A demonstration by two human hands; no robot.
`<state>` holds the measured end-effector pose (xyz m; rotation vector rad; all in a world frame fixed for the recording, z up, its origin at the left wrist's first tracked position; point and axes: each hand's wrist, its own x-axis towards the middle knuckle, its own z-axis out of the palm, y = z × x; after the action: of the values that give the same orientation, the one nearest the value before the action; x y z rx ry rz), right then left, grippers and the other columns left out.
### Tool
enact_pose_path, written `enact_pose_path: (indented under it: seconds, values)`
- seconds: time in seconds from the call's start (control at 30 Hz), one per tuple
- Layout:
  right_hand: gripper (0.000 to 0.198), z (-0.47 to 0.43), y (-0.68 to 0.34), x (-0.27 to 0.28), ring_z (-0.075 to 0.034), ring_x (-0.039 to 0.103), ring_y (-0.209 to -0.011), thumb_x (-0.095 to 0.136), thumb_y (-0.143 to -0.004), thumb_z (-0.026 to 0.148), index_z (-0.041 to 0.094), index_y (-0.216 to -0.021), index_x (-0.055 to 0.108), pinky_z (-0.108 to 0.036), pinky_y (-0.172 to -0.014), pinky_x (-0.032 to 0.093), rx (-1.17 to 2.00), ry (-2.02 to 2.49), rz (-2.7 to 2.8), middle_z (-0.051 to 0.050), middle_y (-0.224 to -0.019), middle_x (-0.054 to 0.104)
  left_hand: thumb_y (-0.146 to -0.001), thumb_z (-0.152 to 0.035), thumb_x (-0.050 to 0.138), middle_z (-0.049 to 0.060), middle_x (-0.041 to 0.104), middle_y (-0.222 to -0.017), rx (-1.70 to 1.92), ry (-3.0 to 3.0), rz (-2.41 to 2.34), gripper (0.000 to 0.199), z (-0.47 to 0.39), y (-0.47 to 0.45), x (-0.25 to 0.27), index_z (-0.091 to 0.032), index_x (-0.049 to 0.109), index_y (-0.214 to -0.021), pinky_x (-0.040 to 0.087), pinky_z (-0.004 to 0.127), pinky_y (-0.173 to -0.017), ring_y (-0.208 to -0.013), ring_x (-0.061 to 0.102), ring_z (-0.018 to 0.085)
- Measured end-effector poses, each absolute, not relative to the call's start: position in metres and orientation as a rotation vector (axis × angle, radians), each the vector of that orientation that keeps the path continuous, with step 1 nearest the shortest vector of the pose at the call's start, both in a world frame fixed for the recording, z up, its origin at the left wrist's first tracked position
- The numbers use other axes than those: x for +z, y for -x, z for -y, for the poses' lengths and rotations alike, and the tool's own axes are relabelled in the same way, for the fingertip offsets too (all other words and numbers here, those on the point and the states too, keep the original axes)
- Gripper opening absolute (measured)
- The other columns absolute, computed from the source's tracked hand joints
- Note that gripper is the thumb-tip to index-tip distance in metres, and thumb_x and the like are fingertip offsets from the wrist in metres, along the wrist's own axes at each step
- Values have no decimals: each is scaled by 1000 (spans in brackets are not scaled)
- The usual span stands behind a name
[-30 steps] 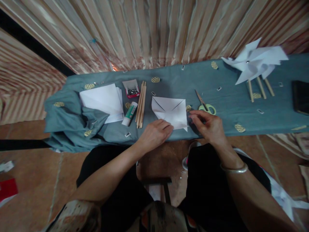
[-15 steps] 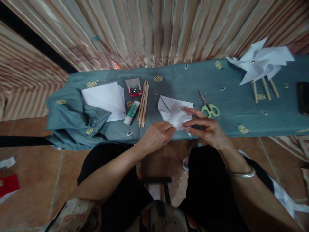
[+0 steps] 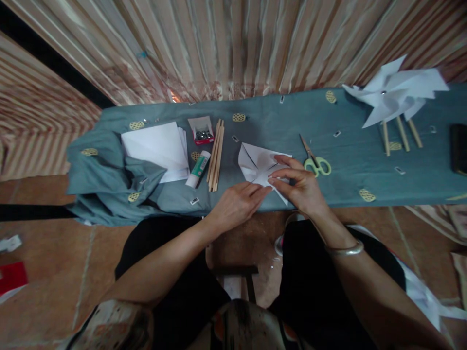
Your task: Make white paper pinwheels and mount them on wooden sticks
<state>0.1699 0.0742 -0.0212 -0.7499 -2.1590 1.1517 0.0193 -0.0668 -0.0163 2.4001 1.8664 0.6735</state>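
A cut white sheet of paper (image 3: 254, 154) lies near the front edge of the cloth-covered table, slit lines running from its corners and some flaps curled inward. My left hand (image 3: 239, 201) is closed on its near left side, fingertips pressed at the middle. From the right, my right hand (image 3: 297, 182) pinches a flap of the same sheet close to its centre, thumb and forefinger together. The fingers hide part of the sheet's lower right. Just beyond my right hand rest scissors (image 3: 315, 163) with light green handles, blades pointing away.
Left of the sheet lie several wooden sticks (image 3: 216, 158), a glue stick (image 3: 198, 169), a small box of metal pins (image 3: 202, 131) and a stack of white paper (image 3: 158, 148). Finished paper pinwheels (image 3: 390, 92) on sticks lie at the far right, near a dark object (image 3: 458, 148).
My right hand has moved left, from the sheet's right edge toward its centre, bringing a flap inward. My left hand has shifted slightly and stays on the sheet.
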Motion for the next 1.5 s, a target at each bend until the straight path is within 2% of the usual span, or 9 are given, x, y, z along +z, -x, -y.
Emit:
enact_pose_path:
  seconds: [0.17, 0.73, 1.5]
  values:
    - [9, -74, -163, -29, -28, 56, -122, 72, -78, 35, 26, -79, 74, -52, -107, 40, 1046, 782, 2210, -6, -129, 62, -98, -21, 41, 9, 68, -99, 693, -2347, -1859, 24, 67, -18, -14, -12, 62, -108, 55, 33, -83, -93, 63, 19]
    - [8, -71, -156, -33, -29, 56, -117, 69, -79, 34, 26, -76, 71, -52, -103, 43, 851, 824, 2272, -5, -131, 61, -96, -26, 48, 8, 66, -99, 677, -2225, -1899, 23, 64, -16, -13, -14, 64, -108, 51, 37, -86, -94, 57, 21]
    - [12, -69, -153, -33, -30, 55, -118, 68, -79, 37, 26, -76, 68, -52, -103, 43, 820, 851, 2280, -5, -131, 60, -96, -25, 47, 9, 66, -100, 670, -2204, -1903, 23, 65, -15, -13, -13, 64, -108, 51, 37, -86, -95, 57, 22]
